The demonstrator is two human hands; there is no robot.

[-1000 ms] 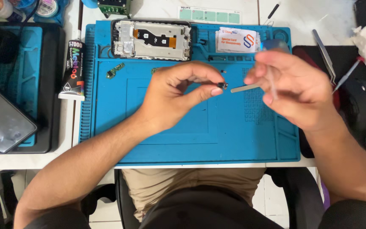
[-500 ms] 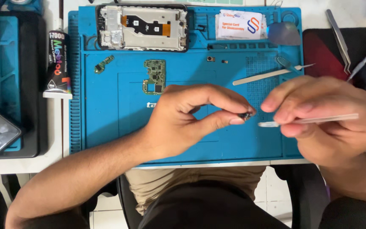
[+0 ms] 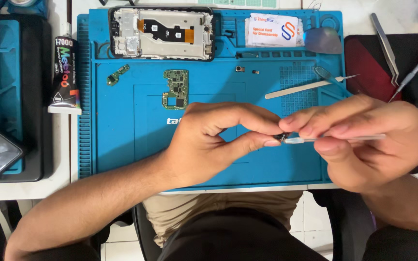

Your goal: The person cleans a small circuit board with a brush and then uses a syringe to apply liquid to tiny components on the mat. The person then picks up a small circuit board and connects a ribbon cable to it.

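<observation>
Head view, looking down on a blue work mat (image 3: 122, 145) on the tabletop. Left hand (image 3: 209, 145) over the mat's near half, thumb and forefinger clamped on a small dark part (image 3: 280, 137) held just above the mat. Right hand (image 3: 373, 140) closed round a thin metal tool (image 3: 344, 138), fingers together on its shaft, tip touching the part between the left fingertips.

Judging by the layout, well into a teardown: opened phone frame (image 3: 160, 33) at the far edge of the mat with its insides bare, green circuit board (image 3: 176, 89) already out and lying apart from it, a smaller green board (image 3: 117, 75) to its left, 2 tiny loose parts (image 3: 240, 69) near the mat's ribbed strip. Nothing back in the frame yet; the pinched part not yet set down anywhere. Exact kind of that part too small to tell.

Around the mat: glue tube (image 3: 65, 77) upright-lying at the left edge, printed card (image 3: 273, 30) and blue pick (image 3: 322, 40) at the far right corner, white spudger (image 3: 301, 88) aslant near the right hand, tweezers (image 3: 385, 46) and a screwdriver (image 3: 412, 72) on the dark pad beyond.

Against 0.5 s ago: same pinch, same grip, tool tip then just short of the part and now on it. Against 1.0 s ago: hands then farther up the mat, hiding the circuit board; now nearer the body, board in plain sight.
</observation>
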